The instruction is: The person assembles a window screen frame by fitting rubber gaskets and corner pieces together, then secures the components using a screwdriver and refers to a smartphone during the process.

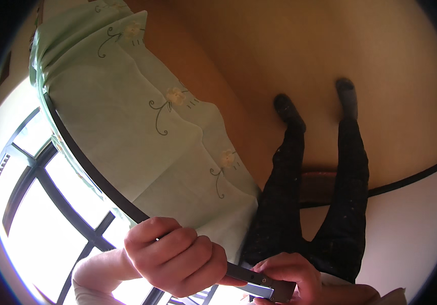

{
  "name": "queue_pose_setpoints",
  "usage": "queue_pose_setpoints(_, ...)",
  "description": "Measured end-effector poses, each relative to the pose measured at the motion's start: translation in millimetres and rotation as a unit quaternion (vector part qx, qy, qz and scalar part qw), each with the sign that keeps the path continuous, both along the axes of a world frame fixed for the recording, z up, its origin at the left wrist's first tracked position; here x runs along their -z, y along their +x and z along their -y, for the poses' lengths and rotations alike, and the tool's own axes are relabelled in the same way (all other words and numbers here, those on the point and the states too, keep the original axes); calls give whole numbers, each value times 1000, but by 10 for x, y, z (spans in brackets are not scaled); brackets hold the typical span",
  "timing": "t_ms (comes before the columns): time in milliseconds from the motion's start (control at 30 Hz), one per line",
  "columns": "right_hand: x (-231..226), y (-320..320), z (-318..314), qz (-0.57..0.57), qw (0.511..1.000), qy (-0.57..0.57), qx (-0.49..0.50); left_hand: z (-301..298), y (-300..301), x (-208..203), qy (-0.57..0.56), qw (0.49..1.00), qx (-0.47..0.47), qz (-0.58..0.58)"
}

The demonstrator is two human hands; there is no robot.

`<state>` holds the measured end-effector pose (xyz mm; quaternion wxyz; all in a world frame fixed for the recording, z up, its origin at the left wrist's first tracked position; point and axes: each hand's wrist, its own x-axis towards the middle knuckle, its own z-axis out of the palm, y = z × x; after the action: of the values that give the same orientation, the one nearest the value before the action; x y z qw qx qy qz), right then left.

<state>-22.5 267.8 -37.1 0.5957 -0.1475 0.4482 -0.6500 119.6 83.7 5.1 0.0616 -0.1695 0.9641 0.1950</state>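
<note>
My left hand [177, 256] is closed in a fist round a long dark bar [99, 180], which slants from the upper left down to the lower middle. At the bar's lower end is a dark flat end piece [283, 292] with a shiny strip and small screw heads. My right hand [294, 272] pinches that end piece, its fingers partly hidden behind it. A pale green cloth [127, 117] with embroidered flowers and curling stems spreads along the bar's right side. How the cloth joins the bar cannot be made out.
Bright window panes with dark frame bars [38, 170] fill the left side. My legs in dark trousers [284, 198] and dark shoes [288, 109] show at right over a brown surface [406, 76]. Between the legs is a reddish-brown object [319, 184]. A black curved strip [416, 179] runs rightward.
</note>
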Motion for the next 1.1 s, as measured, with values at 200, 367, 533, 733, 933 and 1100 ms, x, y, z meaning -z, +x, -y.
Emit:
queue_pose_setpoints(200,-78,-583,287,-1,919,60,-390,-10,8,18,-16,1000,-1,-9)
queue_pose_setpoints(367,22,-205,3,-19,983,-4,-182,67,5,14,13,999,29,4)
queue_pose_setpoints(533,4,-221,74,-72,982,-26,-174,60,93,57,-8,1000,8,8)
queue_pose_setpoints(733,-78,-296,150,-67,976,19,-204,61,128,45,-2,999,-42,-4)
queue_pose_setpoints(933,-261,-319,134,-44,960,97,-258,42,178,10,16,997,-73,10)
queue_pose_setpoints(1100,-356,-321,240,-24,942,165,-290,-102,308,90,-15,991,-123,-52)
